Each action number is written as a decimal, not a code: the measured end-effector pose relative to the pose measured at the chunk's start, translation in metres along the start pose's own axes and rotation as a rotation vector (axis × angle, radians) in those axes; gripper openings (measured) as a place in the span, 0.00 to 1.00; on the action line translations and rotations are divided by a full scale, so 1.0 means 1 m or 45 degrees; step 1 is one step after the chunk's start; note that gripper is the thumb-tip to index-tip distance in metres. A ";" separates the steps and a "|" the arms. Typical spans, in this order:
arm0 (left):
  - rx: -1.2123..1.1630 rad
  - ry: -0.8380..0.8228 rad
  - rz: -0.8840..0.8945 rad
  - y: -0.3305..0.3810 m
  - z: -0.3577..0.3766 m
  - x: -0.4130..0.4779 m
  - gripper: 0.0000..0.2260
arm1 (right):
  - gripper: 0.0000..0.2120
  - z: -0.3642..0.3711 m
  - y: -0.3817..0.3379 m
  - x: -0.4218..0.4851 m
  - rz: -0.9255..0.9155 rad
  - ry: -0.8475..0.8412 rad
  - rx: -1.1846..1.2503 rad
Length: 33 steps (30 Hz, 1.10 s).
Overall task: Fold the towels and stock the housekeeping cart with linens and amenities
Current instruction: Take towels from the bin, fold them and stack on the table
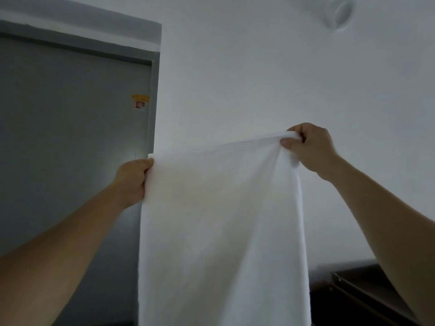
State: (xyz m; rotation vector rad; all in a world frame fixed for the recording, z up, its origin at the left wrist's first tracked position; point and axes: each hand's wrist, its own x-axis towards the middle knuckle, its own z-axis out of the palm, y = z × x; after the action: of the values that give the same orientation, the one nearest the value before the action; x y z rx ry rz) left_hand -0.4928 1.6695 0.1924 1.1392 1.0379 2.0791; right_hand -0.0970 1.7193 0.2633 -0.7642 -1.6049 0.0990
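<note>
A large white towel hangs spread out in front of me, held up by its top edge. My left hand grips the top left corner, fingers closed over the cloth. My right hand pinches the top right corner, which is bunched in its fingers and held a little higher than the left. The towel falls straight down past the bottom of the view, so its lower end is hidden.
A grey door with a small yellow and red sticker stands on the left in its frame. A white wall fills the middle and right. A dark metal shelf or cart edge shows at the bottom right.
</note>
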 end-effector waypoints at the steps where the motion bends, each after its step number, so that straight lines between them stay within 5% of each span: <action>1: 0.025 0.111 0.060 -0.002 0.006 0.001 0.10 | 0.07 0.004 0.002 -0.002 0.024 0.040 0.045; 6: 0.530 0.275 0.360 -0.024 0.001 0.008 0.11 | 0.20 0.008 0.017 -0.017 0.053 -0.199 -0.062; 9: 0.586 0.270 0.390 -0.035 -0.003 0.002 0.13 | 0.12 0.002 0.029 -0.023 0.136 -0.359 -0.097; 16: 0.751 0.232 0.471 -0.070 -0.004 -0.014 0.10 | 0.10 0.006 0.070 -0.064 0.594 -0.712 0.011; 22: 0.898 0.342 0.690 -0.112 -0.002 -0.038 0.07 | 0.08 0.034 0.087 -0.098 0.942 -0.380 0.540; 25: 0.887 0.372 0.712 -0.120 -0.009 -0.038 0.09 | 0.13 0.050 0.100 -0.113 0.907 -0.289 0.583; 30: 0.726 0.401 0.603 -0.128 -0.027 -0.033 0.13 | 0.18 0.044 0.124 -0.133 0.666 -0.766 0.683; 33: 0.657 0.273 0.573 -0.144 -0.039 -0.046 0.13 | 0.19 0.043 0.142 -0.145 0.691 -0.774 0.509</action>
State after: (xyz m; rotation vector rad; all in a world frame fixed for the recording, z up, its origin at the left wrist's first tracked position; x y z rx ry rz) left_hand -0.4897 1.7004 0.0391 1.5356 1.6085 2.3905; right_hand -0.0799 1.7689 0.0631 -0.8781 -1.8074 1.0992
